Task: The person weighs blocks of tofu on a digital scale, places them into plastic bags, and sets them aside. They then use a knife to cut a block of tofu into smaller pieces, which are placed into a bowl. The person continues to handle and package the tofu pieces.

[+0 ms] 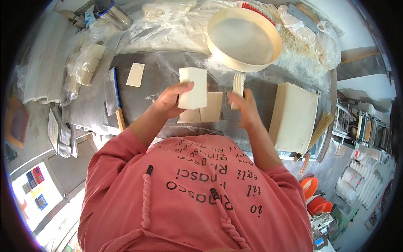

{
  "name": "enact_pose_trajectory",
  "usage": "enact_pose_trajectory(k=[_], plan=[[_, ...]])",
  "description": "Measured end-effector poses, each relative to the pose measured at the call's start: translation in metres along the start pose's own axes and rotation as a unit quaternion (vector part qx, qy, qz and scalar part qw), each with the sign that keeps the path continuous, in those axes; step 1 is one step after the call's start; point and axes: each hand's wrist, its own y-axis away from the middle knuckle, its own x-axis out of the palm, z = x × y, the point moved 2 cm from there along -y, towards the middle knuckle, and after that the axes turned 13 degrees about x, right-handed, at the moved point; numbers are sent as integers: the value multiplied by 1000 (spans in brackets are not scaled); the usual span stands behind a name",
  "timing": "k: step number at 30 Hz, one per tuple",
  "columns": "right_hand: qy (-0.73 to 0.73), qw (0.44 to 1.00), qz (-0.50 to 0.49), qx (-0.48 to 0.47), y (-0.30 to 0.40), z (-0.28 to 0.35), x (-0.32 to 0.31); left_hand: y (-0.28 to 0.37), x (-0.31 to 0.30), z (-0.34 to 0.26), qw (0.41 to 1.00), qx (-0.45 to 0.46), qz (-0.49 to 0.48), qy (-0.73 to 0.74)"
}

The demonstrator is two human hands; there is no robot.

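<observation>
My left hand (pixel 171 97) grips a thick block of stacked pale dough sheets (pixel 193 89), its thumb pressed on the near face. My right hand (pixel 245 107) is around a thinner stack of dough sheets (pixel 238 85), whose edges fan slightly at the top. Beneath and between the hands, flat dough pieces (pixel 211 107) lie on the dark, floured work surface (pixel 160 66). To the left lies a single dough piece (pixel 135 75). Farther left is a large cutting blade with a blue spine and wooden handle (pixel 120 119).
A round sieve (pixel 212 44) stands at the back, near loose flour (pixel 176 22). At right are a tall stack of dough sheets (pixel 292 116) and a straw brush (pixel 322 129). Plastic-wrapped dough stacks (pixel 89 63) sit at left, with a metal container (pixel 118 17) behind.
</observation>
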Motion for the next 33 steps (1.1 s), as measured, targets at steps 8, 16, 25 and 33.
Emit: enact_pose_trajectory(k=[8,16,25,33], plan=[[468,822,-140,-294,-4,99,55,-93,4,-9,998,21,35,55],[485,828,-169,-226,-63,10,-33,-111,-16,-35,955,99,160,228],[300,892,-183,-283,-59,73,-14,-105,-60,-63,974,122,89,168],[516,824,-21,-235,-92,78,25,-114,-40,-68,978,78,114,159]])
